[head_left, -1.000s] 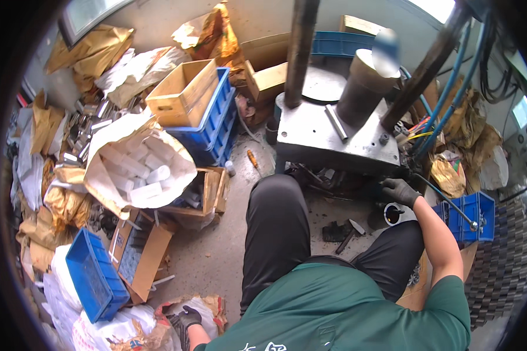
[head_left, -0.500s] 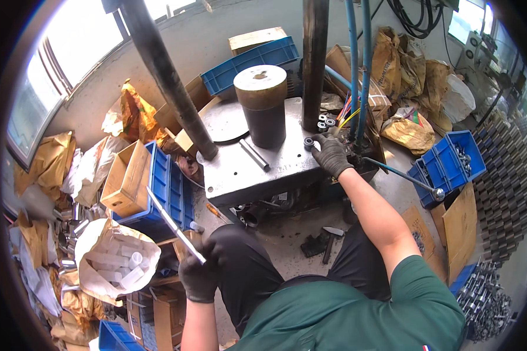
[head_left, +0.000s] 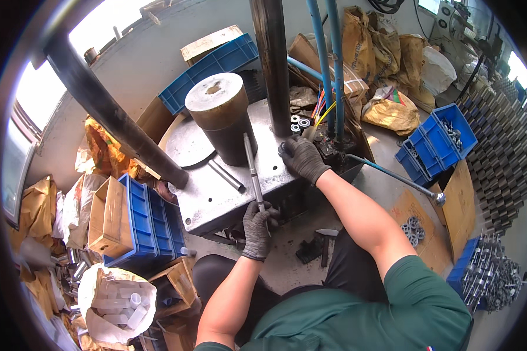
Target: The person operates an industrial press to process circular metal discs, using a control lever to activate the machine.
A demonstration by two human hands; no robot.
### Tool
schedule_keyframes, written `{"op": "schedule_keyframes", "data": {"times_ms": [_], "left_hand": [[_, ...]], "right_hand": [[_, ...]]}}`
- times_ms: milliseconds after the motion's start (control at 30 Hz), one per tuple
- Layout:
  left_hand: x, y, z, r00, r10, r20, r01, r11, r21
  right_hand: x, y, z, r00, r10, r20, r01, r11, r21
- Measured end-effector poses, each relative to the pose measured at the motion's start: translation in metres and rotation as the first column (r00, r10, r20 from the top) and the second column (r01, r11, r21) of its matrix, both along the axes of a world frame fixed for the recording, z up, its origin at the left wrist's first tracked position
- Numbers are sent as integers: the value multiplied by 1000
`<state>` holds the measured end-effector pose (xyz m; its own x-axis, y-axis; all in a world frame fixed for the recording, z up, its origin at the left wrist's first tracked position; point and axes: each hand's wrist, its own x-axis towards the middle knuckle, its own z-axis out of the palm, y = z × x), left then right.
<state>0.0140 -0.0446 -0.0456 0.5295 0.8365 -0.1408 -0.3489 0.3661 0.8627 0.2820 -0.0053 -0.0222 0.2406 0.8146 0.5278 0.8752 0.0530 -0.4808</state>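
My left hand (head_left: 257,230), in a dark grey glove, is closed round the lower end of a slim stepped metal shaft (head_left: 252,169). The shaft points up and away over the steel press table (head_left: 202,205). My right hand (head_left: 306,161), gloved too, has its fingers closed on a small dark ring-shaped bearing (head_left: 283,148) at the table's right side; the fingers partly cover it. Several more bearings (head_left: 303,123) sit just beyond that hand. A thick steel cylinder (head_left: 222,120) stands upright at the table's middle, with a short metal tube (head_left: 226,176) lying in front of it.
Dark posts (head_left: 270,70) rise from the table, and a blue lever with a ball end (head_left: 440,199) juts out to the right. Blue crates (head_left: 152,216) and a sack of clear plastic tubes (head_left: 93,292) are at left. A hammer (head_left: 325,245) is on the floor.
My left hand has brought the shaft up and right, from beside my knee to over the table's front edge. My right hand remains at the bearing. The view has shifted.
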Motion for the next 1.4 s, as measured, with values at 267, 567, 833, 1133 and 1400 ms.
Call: {"op": "schedule_keyframes", "data": {"times_ms": [267, 567, 833, 1133, 1400], "left_hand": [[11, 7, -14, 940, 73, -334, 28, 957, 287], [25, 6, -23, 939, 86, -334, 19, 953, 301], [29, 0, -27, 925, 139, -354, 16, 916, 401], [34, -13, -37, 909, 92, -408, 143, 848, 511], [34, -16, -48, 696, 97, -712, 646, 347, 680]], "right_hand": [[-5, -12, 23, -1, 294, -956, -63, 954, 294], [6, -39, 40, -68, 273, -960, 16, 962, 273], [-32, -75, 35, -277, 36, -960, -331, 935, 130], [-16, -118, 48, 51, -173, -984, -504, 846, -175], [110, -267, 1, 866, -203, -457, -138, 781, -609]]}}
